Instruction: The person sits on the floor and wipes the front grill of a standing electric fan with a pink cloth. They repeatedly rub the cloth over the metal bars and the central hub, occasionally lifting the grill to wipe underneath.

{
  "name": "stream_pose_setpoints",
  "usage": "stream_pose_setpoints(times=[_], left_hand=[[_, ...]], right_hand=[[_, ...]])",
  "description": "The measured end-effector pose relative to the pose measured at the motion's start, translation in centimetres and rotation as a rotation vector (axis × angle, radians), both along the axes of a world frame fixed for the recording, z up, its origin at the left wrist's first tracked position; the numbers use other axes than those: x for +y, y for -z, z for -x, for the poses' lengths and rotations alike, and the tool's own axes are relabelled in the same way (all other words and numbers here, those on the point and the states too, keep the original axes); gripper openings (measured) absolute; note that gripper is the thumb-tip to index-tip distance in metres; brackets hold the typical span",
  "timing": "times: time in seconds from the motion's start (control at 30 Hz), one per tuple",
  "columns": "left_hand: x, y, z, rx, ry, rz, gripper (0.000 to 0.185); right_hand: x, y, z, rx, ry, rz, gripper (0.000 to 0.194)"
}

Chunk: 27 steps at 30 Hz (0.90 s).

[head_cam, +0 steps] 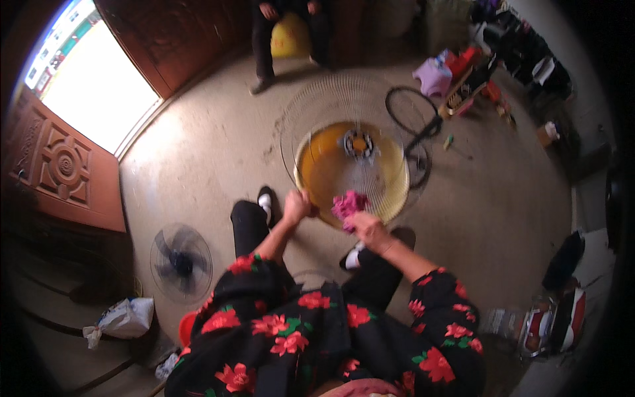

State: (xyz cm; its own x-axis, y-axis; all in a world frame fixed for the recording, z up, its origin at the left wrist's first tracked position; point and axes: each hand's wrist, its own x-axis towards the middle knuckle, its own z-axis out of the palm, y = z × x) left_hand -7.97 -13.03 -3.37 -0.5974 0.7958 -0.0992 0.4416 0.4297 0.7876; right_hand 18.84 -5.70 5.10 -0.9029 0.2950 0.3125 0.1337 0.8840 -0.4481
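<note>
A large round wire fan grille [322, 101] with a hub plate [358, 145] at its middle leans over a yellow basin [403, 191]. The basin rests on the floor between my feet and holds liquid. My left hand [296, 206] is curled closed at the lower left edge of the grille, beside the basin's rim. In my right hand [369, 231] is a bunched pink cloth [349, 204], held against the lower part of the grille over the basin. Motion blurs the fingers and the cloth.
Fan blades [181, 263] lie within a round outline on the floor at left. A black ring-shaped frame with a pole [409, 89], a lilac stool [434, 77] and a green-handled tool [448, 142] are at right. Someone sits on a yellow seat [290, 37] ahead; a doorway stands open.
</note>
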Motion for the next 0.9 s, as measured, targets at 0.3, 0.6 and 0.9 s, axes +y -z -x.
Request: stream_pose_setpoints(times=[0.3,0.6,0.9], left_hand=[[1.5,-4.4,0.3,-0.925,-0.114,-0.090,0.041],[1.6,-3.6,1.6,-0.720,-0.063,-0.082,0.046],[2.2,-3.4,-0.3,-0.915,-0.054,-0.111,0.038]], right_hand=[[0.5,-1.1,-0.9,-0.092,0.213,0.049,0.027],[2.2,1.0,-2.0,-0.077,0.066,0.035,0.026],[9.7,-5.9,-4.8,0.039,0.457,0.196,0.026]])
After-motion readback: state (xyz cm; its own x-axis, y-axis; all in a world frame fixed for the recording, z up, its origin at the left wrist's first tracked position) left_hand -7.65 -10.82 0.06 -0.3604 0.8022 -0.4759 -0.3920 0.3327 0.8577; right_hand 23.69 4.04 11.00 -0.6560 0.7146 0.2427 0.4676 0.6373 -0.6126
